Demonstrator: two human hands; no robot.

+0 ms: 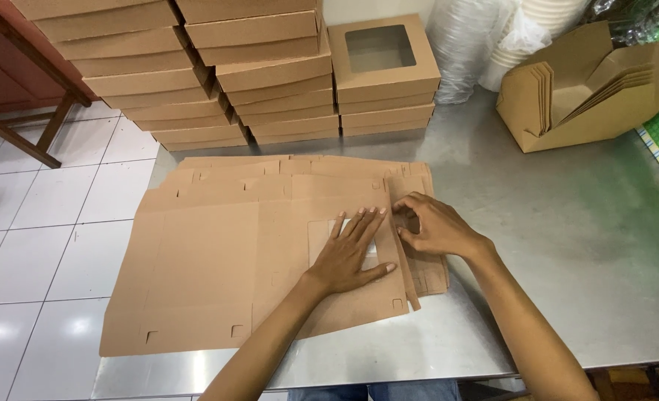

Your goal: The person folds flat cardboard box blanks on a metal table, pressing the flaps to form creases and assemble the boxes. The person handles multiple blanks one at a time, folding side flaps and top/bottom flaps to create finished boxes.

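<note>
A stack of flat brown cardboard box blanks (218, 252) lies on the steel table (552, 223), hanging over its left edge. My left hand (351, 252) presses flat on the top blank, fingers spread over its clear window cut-out. My right hand (433, 223) pinches the blank's narrow right side flap, which is lifted slightly along its crease.
Stacks of folded brown window boxes (270, 74) stand at the back of the table. A brown open carton holding flat cardboard pieces (589, 89) sits at the back right, beside plastic-wrapped white cups (493, 37). White floor tiles (40, 223) and a wooden bench lie to the left.
</note>
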